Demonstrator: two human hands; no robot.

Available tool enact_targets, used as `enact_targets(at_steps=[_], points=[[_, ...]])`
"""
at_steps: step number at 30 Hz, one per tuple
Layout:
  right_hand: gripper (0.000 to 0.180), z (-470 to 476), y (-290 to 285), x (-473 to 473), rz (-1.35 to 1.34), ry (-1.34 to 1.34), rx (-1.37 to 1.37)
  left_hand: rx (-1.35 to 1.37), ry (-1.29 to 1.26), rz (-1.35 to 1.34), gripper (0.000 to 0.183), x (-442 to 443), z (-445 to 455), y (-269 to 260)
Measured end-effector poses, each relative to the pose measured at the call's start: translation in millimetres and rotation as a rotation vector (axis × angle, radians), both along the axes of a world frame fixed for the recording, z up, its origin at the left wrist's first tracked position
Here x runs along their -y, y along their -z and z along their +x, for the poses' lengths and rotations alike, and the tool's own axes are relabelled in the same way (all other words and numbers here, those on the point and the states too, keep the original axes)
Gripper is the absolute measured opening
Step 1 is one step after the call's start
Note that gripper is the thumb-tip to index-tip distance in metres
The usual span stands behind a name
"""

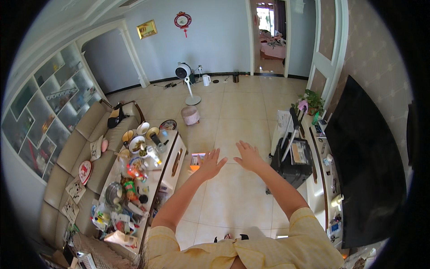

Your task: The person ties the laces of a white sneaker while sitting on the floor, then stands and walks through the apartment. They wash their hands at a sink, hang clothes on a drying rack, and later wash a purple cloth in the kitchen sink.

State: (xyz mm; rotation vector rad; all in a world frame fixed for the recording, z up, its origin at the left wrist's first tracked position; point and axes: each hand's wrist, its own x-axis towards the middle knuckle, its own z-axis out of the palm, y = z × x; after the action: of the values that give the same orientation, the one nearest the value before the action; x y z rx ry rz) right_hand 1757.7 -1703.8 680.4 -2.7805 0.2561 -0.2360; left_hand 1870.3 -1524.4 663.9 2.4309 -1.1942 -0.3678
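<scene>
Both arms reach forward over the tiled floor (235, 198). My left hand (211, 164) is held in the air with its fingers apart and nothing in it. An orange box (194, 164) on the floor appears just behind that hand, which hides part of it. My right hand (249, 157), also raised and empty, has its fingers spread. Nearest to it is a black suitcase (292, 164) with its handle pulled up, standing to the right. Neither hand touches anything.
Bowls, bottles and packages crowd the coffee table (169, 143) on the left, before a beige leather sofa (63, 159). A pink stool (190, 115) and white fan (188, 87) stand ahead. On the right are a TV cabinet (314, 188) and a large television (366, 175).
</scene>
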Motion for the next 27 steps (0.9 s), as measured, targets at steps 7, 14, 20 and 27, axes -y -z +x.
enact_targets(at_steps=[7,14,20,27], points=[[0.068,132,6,142,-0.005,0.11,-0.099,0.049,0.039,0.011,0.078,157,116,-21],[0.068,286,3,274,0.07,0.108,-0.186,0.098,-0.059,0.11,0.079,281,285,-15],[0.07,414,0,380,0.073,0.069,-0.165,0.079,-0.067,0.151,0.079,379,423,-4],[0.072,534,22,549,0.005,0.249,-0.208,0.126,0.039,0.092,0.079,548,575,-2]])
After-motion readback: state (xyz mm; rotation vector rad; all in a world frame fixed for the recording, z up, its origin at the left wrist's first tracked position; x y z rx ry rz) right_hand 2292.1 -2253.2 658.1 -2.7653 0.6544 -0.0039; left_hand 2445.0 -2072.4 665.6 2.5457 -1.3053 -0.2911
